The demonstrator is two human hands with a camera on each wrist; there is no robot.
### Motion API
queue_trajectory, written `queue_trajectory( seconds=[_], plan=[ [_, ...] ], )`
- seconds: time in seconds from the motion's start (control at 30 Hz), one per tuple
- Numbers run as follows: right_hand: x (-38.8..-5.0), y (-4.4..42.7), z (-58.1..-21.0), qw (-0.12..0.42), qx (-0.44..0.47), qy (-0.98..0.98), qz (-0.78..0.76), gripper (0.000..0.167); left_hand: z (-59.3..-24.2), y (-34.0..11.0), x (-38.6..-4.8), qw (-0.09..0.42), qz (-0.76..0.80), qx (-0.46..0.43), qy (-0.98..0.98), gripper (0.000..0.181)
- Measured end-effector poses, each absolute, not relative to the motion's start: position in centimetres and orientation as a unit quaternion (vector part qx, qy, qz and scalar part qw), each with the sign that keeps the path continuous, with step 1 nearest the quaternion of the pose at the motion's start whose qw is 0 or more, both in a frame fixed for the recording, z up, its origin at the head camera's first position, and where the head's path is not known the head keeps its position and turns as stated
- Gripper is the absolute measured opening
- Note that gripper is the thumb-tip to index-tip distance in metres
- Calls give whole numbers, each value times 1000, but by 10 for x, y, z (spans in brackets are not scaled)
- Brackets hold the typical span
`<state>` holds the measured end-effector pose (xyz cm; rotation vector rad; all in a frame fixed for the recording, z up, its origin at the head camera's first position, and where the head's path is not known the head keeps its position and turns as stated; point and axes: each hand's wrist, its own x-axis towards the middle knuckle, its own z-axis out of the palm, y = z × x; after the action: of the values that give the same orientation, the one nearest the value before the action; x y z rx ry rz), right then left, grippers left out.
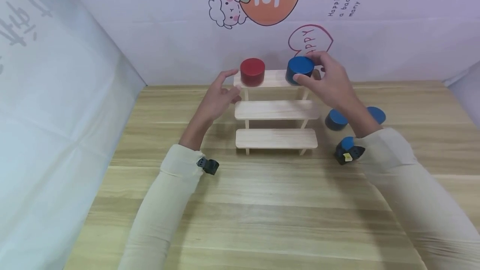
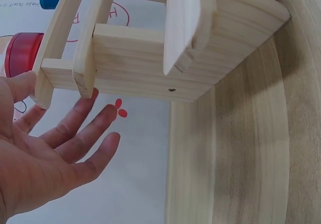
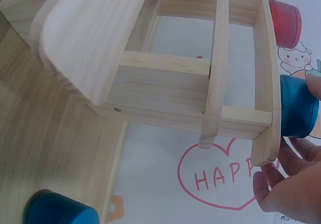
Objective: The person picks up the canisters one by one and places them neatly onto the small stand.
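Note:
A three-tier wooden stand (image 1: 276,110) bears a red cylinder (image 1: 252,73) at the left of its top board. At that board's right end is a blue cylinder (image 1: 299,70), its base at the board's surface. My right hand (image 1: 331,79) grips this blue cylinder from the right, thumb in front and fingers behind; the right wrist view shows its lower fingers beside the board's end. My left hand (image 1: 219,97) touches the left end of the top board, its fingers spread and mostly straight, as the left wrist view (image 2: 60,148) shows.
More blue cylinders stand on the wooden table right of the stand: one (image 1: 336,120) close by, one (image 1: 376,115) partly behind my right forearm, and one (image 1: 347,142) partly hidden by the wrist camera. A printed white cloth (image 1: 180,36) hangs behind the stand.

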<state>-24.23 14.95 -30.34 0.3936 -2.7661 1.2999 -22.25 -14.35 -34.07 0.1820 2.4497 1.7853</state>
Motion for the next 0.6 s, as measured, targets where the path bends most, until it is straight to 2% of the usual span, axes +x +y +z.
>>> queue_trajectory(
  seconds=[0.3,0.6],
  plan=[
    [-241,156,-303,31,126,-892,432,74,-336,-139,-222,25,552,63,831,53],
    [-228,167,-299,25,112,-898,425,76,-336,-138,-215,16,542,59,838,63]
  ],
)
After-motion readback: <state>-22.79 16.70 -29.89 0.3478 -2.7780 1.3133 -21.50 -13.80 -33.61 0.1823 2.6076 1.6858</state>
